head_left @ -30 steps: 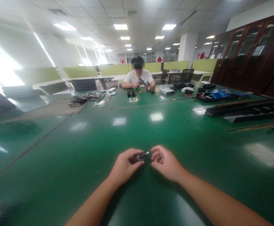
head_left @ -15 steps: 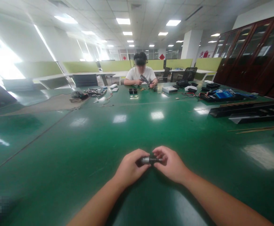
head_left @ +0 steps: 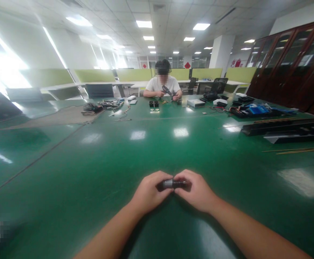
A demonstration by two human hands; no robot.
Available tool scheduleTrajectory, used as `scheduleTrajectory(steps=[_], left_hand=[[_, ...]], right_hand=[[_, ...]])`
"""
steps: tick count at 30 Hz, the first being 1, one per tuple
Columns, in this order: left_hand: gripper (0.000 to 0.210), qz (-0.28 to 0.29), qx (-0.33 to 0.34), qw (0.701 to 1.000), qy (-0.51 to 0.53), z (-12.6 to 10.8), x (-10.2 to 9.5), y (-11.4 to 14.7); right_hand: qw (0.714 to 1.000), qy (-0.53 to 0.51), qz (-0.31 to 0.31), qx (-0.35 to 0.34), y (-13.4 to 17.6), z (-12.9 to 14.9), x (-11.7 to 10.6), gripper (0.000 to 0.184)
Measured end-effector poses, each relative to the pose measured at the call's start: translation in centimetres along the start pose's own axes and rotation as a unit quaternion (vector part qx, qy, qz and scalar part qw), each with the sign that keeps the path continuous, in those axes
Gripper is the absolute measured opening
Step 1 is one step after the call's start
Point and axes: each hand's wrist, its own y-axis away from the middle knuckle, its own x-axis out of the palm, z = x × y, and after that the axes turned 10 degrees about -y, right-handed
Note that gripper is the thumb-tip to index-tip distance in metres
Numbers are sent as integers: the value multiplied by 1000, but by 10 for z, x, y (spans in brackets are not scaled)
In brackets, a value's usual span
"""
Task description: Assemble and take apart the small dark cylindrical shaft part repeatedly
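Observation:
My left hand (head_left: 150, 189) is closed around one end of a small silver-and-black cylindrical part (head_left: 169, 183), which lies sideways just above the green table. From the other side, the curled fingers and thumb of my right hand (head_left: 198, 190) close around its dark end. The fingertips of both hands nearly meet over the middle of the part. Its two ends are partly hidden by my fingers, and its exact kind is too small to make out.
Across the green table (head_left: 114, 154) sits a person (head_left: 162, 84) holding a dark power tool (head_left: 166, 90). Black metal channels (head_left: 289, 127) and thin rods lie at the right. A tray with blue items (head_left: 259, 109) stands behind them. Cables and electronics (head_left: 111, 104) lie at the far left.
The fingers of my right hand have closed further around the dark end and come nearer my left hand. My left hand keeps its grip.

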Motion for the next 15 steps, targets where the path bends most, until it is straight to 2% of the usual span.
scheduleTrajectory(steps=[15], left_hand=[[17, 0, 12, 1000, -13, -5, -1, 1]], right_hand=[[1000, 16, 3, 12, 0, -4, 0, 15]])
